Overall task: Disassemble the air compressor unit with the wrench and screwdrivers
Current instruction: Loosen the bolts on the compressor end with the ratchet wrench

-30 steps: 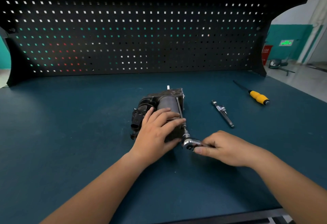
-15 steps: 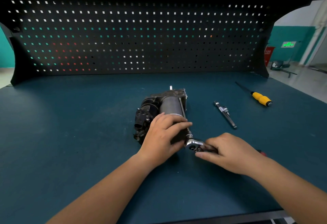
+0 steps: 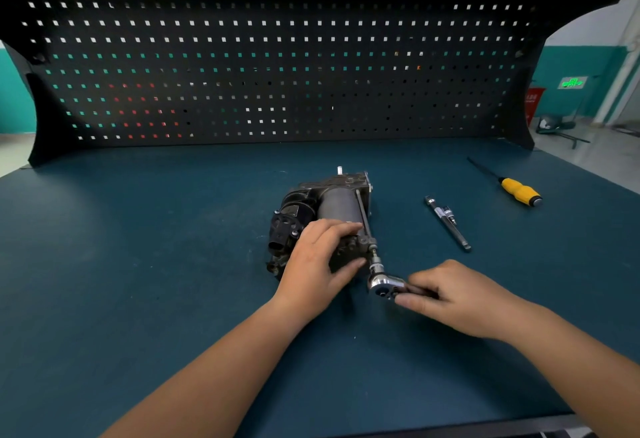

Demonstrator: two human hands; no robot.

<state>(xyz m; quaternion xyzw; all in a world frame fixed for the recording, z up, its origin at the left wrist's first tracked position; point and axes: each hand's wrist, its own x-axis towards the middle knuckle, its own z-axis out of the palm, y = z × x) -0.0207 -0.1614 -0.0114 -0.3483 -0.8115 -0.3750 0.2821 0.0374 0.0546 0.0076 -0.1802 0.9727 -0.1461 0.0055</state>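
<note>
Head view, left hand (image 3: 317, 266) fingers clasping air compressor (image 3: 334, 202), right hand (image 3: 462, 300) fingers pinching ratchet wrench (image 3: 385, 283) handle.

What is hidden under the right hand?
The right hand grips a shiny silver ratchet wrench; only its round head shows. The handle is covered by the hand.
</note>
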